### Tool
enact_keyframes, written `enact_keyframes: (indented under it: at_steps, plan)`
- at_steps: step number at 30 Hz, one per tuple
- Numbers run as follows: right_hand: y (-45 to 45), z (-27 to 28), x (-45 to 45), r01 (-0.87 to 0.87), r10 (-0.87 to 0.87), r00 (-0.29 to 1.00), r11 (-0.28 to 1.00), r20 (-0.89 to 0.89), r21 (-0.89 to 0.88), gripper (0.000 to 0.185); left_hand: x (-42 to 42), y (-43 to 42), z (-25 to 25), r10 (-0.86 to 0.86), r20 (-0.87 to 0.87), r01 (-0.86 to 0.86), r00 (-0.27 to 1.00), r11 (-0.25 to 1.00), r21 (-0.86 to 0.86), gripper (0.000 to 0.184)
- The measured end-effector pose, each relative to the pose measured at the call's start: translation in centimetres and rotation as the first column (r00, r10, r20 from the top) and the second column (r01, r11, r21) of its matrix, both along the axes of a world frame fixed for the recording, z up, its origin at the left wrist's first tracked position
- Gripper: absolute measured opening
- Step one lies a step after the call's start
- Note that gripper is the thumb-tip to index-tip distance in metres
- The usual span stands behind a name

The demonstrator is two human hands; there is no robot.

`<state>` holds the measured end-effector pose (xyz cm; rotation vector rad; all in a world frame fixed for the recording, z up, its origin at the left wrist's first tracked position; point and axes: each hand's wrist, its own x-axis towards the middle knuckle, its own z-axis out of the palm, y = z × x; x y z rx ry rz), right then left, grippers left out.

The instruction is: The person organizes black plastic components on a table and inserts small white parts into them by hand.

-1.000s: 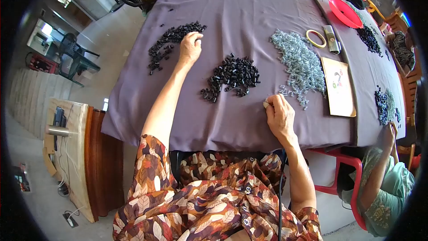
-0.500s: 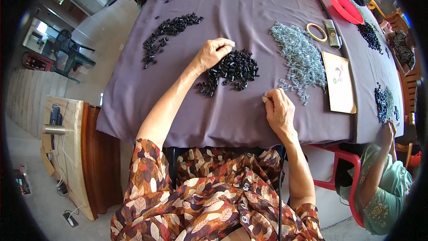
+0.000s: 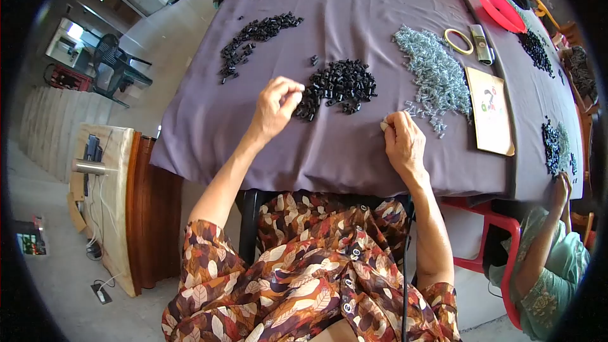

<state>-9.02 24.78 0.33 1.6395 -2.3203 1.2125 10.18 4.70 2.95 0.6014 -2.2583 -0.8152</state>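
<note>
From the head camera I count two bare hands belonging to the wearer: one left hand and one right hand. I make out at least four heaps of black pieces and at least three heaps of clear pieces. I also count one yellow ring, one printed card, one red bowl and one red chair. Single pieces are too small for me to number.

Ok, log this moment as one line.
Left hand: beside central black cylindrical pieces, contents unclear | Right hand: curled, near clear pieces, contents unclear | Surface: purple-grey tablecloth
</note>
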Motion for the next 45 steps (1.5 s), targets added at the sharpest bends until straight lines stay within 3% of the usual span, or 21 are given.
enact_keyframes:
  at_steps: [2,5,9,17,20,24,27,28,30,35,38,41,45]
  plan:
    - [0.1,0.1,0.1,0.000,0.000,1.000,1.000,0.000,-0.014,0.009,1.3,2.0,-0.3,-0.019,0.020,0.018,1.000,1.000,0.020,0.006]
    - [0.1,0.0,0.1,0.004,-0.004,1.000,1.000,-0.007,-0.004,0.008,1.8,3.4,-0.8,-0.069,0.085,0.079,0.994,0.989,-0.127,0.011]
    - [0.1,0.1,0.2,-0.004,0.004,1.000,1.000,-0.012,0.004,0.007,0.9,3.9,-1.2,-0.006,0.163,0.055,0.987,0.954,-0.295,0.018]
    - [0.1,0.1,0.2,0.000,0.000,1.000,1.000,-0.012,0.022,0.007,0.3,3.5,-2.3,0.036,0.096,0.007,0.995,0.913,-0.408,0.015]
    - [0.1,0.2,0.2,-0.014,0.014,0.999,1.000,-0.034,-0.001,0.006,0.5,4.1,-2.9,0.069,-0.057,-0.077,0.996,0.985,-0.156,0.013]
    - [0.1,-0.1,0.1,-0.040,0.039,0.999,0.999,-0.038,-0.028,0.006,-0.1,6.2,-1.2,0.042,-0.173,-0.015,0.984,0.988,0.156,0.010]
    - [0.1,-0.3,0.0,-0.034,0.034,0.999,0.998,-0.004,-0.044,0.006,-1.0,7.3,-1.5,0.021,-0.236,0.071,0.972,0.924,0.375,0.010]
    - [0.1,-0.3,0.0,-0.028,0.029,1.000,0.998,0.010,-0.049,0.006,-1.2,7.6,-1.6,0.022,-0.238,0.112,0.971,0.838,0.534,0.009]
    - [0.1,-0.2,0.0,-0.022,0.027,0.998,0.996,0.061,-0.081,0.006,-1.9,8.1,-1.8,0.001,-0.305,0.199,0.952,0.757,0.623,0.009]
    - [0.3,-0.3,-0.2,-0.037,0.075,0.959,0.989,0.274,-0.141,0.008,-3.5,9.4,-1.9,-0.015,-0.380,0.308,0.925,0.615,0.726,0.008]
    - [0.5,0.8,0.6,-0.023,0.118,0.790,0.986,0.601,-0.164,0.008,-4.3,9.8,-2.3,-0.015,-0.394,0.332,0.919,0.567,0.754,0.008]
    - [0.3,0.7,1.5,-0.053,0.203,0.697,0.971,0.688,-0.233,0.008,-4.7,10.1,-2.5,-0.017,-0.376,0.319,0.926,0.565,0.761,0.009]
    - [0.3,0.7,1.8,-0.116,0.217,0.720,0.974,0.659,-0.194,0.007,-4.9,10.4,-2.8,-0.016,-0.358,0.298,0.934,0.591,0.749,0.010]
